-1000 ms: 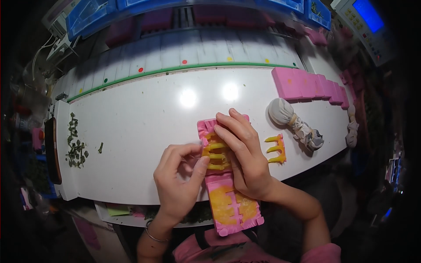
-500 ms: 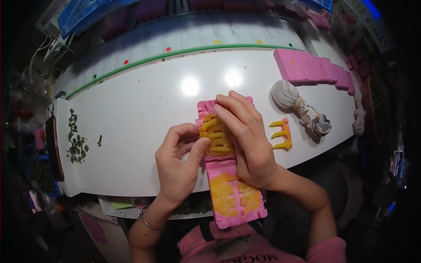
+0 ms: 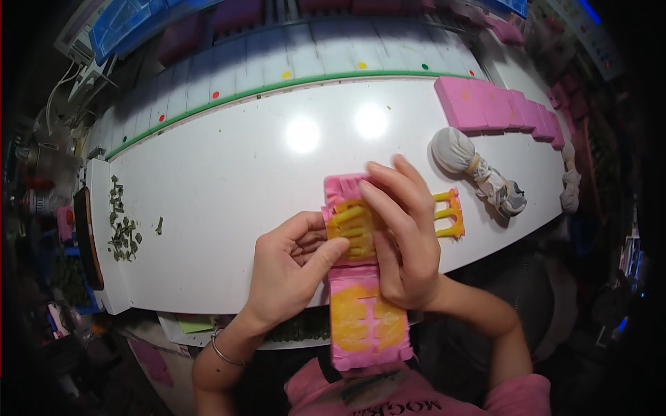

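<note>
A long pink mould block (image 3: 364, 326) stained yellow lies over the near edge of the white table (image 3: 229, 180). A yellow comb-shaped piece (image 3: 352, 227) sits in its upper half. My left hand (image 3: 291, 267) pinches that piece's left side with thumb and fingers. My right hand (image 3: 402, 236) lies flat over the block, fingers pressing on the piece's right side. A second yellow comb-shaped piece (image 3: 449, 213) lies on the table just right of my right hand.
A row of pink blocks (image 3: 496, 107) stands at the far right. A tied white cloth bundle (image 3: 475, 166) lies near them, another small bundle (image 3: 570, 191) at the edge. Green scraps (image 3: 123, 225) are scattered at the left. A green strip (image 3: 291, 87) borders the table's far side.
The hands stay on the pink block. My left thumb has shifted up against the yellow piece; the view has tilted slightly.
</note>
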